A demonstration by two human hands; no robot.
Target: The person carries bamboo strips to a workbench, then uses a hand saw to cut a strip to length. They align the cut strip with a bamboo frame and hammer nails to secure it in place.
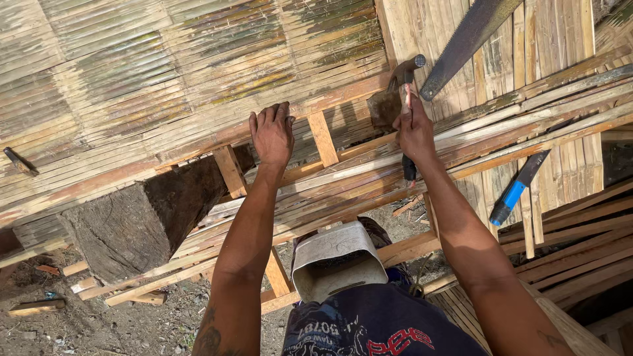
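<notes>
My left hand (pixel 271 134) rests flat, fingers spread, on the edge of a woven bamboo panel (pixel 165 72) where a reddish wooden batten (pixel 217 135) runs along it. My right hand (pixel 414 128) grips the handle of a claw hammer (pixel 403 72), its metal head raised above the bamboo slats. Several long bamboo strips (pixel 501 132) lie under my right hand, running to the right. A dark wooden post (pixel 142 221) stands below my left forearm.
A hand saw blade (pixel 465 43) lies at the upper right. A blue-handled tool (pixel 517 188) rests on the slats at right. A white pouch (pixel 336 260) hangs at my waist. Short wooden cross pieces (pixel 322 137) sit under the frame, with bare ground (pixel 99 326) and scraps below.
</notes>
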